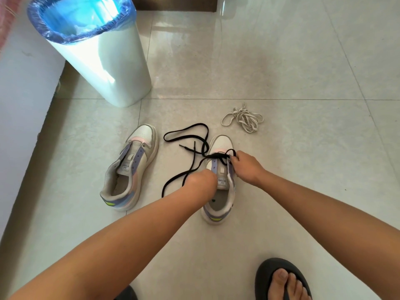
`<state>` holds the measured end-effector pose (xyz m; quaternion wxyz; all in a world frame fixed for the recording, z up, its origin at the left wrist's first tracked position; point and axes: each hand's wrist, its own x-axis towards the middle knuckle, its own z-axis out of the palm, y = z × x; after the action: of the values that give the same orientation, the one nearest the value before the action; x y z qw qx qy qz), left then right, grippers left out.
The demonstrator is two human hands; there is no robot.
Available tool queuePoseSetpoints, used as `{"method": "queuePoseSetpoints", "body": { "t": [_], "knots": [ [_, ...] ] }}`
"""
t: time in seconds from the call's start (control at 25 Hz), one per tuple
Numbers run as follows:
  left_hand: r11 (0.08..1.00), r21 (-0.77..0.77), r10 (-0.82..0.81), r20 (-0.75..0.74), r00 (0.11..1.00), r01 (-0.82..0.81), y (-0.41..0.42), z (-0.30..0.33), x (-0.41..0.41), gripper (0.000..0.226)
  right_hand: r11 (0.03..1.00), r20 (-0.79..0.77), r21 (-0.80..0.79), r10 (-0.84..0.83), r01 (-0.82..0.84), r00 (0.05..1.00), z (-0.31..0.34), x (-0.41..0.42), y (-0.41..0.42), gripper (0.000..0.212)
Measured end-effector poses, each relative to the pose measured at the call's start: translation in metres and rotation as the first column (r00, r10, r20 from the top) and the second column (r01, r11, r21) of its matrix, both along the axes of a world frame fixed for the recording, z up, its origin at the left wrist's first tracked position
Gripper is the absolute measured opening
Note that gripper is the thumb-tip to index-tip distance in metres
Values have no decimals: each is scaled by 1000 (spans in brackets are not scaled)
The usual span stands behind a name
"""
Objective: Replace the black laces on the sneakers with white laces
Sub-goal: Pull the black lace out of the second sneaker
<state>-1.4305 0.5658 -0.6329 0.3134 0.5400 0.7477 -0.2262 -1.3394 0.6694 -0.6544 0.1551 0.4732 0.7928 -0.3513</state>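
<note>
- A white bin (112, 68) stands in the upper left of the frame, lined with a blue plastic bag (80, 18) folded over its rim; only crumpled bag plastic shows inside it.
- The floor (281, 61) is glossy pale tile with thin grout lines; a white wall (21, 87) runs down the left edge, with a dark strip along its base.
- The left sneaker (129, 169), just left of centre, has bare eyelets and its opening faces the camera.
- The right sneaker (220, 182) sits at centre, toe pointing to the top of the frame, with a black lace (188, 135) threaded only near the toe; the rest of it loops and trails loose over the tiles between the two shoes.
- A loose bundle of white laces (243, 119) lies on the floor to the upper right of the right sneaker, apart from it.
- The left hand (201, 180) reaches in from the lower left, curled at the near side of the right sneaker's eyelet row where a black strand meets it; its fingers are hidden, so its grip cannot be told.
- The right hand (245, 167) comes in from the lower right, fingers curled and pinching the black lace at the sneaker's far eyelets.
- A foot in a dark sandal (279, 280) shows at the bottom right.
</note>
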Motion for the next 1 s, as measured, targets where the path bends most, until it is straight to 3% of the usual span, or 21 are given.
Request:
{"method": "queuePoseSetpoints", "body": {
  "t": [0.04,0.12,0.16,0.2,0.24,0.28,0.32,0.36,0.4,0.44,0.48,0.56,0.64,0.72,0.76,0.8,0.84,0.88,0.92,0.96,1.0],
  "knots": [
    [1000,-1,-1,7,1000,1,0,0,-1,32,967,98,155,190,-203,977,2,4,10,19],
    [1000,-13,14,25,1000,-14,0,0,-2,34,729,383,439,378,-526,843,12,8,42,19],
    [1000,-16,25,33,999,-25,-1,1,-2,35,628,461,508,380,-590,802,16,8,55,24],
    [999,-20,37,35,999,-36,-2,2,-1,35,610,465,551,342,-569,817,19,9,58,24],
    [998,-29,48,35,998,-47,-2,2,-1,37,684,405,554,276,-474,871,19,8,54,24],
    [998,-41,57,40,998,-56,-2,0,0,38,830,304,480,147,-284,941,18,5,46,29],
    [997,-52,62,46,997,-60,-2,-1,0,39,950,222,303,1,-70,975,16,3,37,38],
    [997,-54,61,50,997,-59,-1,-3,-1,40,990,162,21,-143,142,976,14,2,26,44],
    [997,-52,59,51,997,-56,-1,-3,-1,40,931,109,-239,-258,277,960,14,0,15,45],
    [997,-54,60,50,997,-58,-1,-2,-1,39,873,62,-379,-308,308,949,12,1,9,42],
    [996,-58,63,46,997,-60,-1,-1,0,39,889,10,-388,-260,243,966,10,3,7,38],
    [997,-62,52,41,998,-50,-2,-1,-2,39,1000,60,-28,12,-10,998,9,4,25,29],
    [997,-60,51,44,998,-49,-3,-1,-2,37,893,247,420,60,-163,967,16,8,60,23],
    [998,-47,54,31,998,-52,-6,-1,-2,35,767,325,592,53,-247,944,24,18,84,22],
    [998,-35,47,20,999,-46,-7,-2,-1,35,771,322,595,29,-226,946,24,20,84,23],
    [999,-23,37,9,999,-37,-7,-2,1,36,833,282,536,-25,-136,959,22,17,78,27],
    [1000,-14,25,0,1000,-25,-7,-3,2,36,929,210,369,-102,18,972,18,13,66,35],
    [1000,-9,16,-4,1000,-16,-7,-3,2,36,979,153,74,-198,189,968,17,9,48,40],
    [1000,-5,13,-2,1000,-13,-7,-3,2,36,924,132,-224,-285,309,949,16,7,30,39],
    [1000,-2,16,0,1000,-16,-7,-3,2,35,838,120,-403,-350,367,929,14,5,17,36],
    [1000,-4,21,1,1000,-21,-7,-2,2,35,803,79,-470,-374,366,924,9,6,9,34]
  ]
}}
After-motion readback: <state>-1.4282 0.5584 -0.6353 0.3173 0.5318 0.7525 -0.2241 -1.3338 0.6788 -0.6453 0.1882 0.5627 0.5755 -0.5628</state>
